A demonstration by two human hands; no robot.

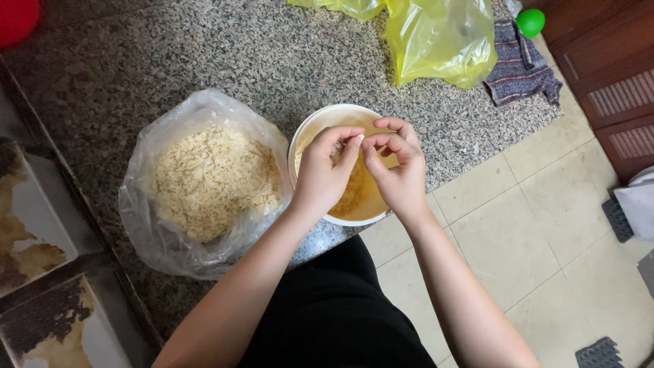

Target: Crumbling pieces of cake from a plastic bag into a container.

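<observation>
A round white bowl (pixel 320 123) with yellowish contents stands near the front edge of a speckled granite counter (pixel 204 54). Both my hands hover over it. My left hand (pixel 325 174) pinches a small pale piece between thumb and fingers. My right hand (pixel 398 170) meets it with fingertips closed on the same small piece; the piece is mostly hidden. Left of the bowl lies an open clear plastic bag (pixel 204 184) full of pale beige flakes or small pieces.
A yellow plastic bag (pixel 436 41) lies at the counter's back. A striped dark cloth (pixel 521 68) and a green ball-like object (pixel 531 22) sit at the right end. Tiled floor (pixel 531 232) lies below, a wooden cabinet (pixel 613 68) at right, worn metal trays (pixel 41 272) at left.
</observation>
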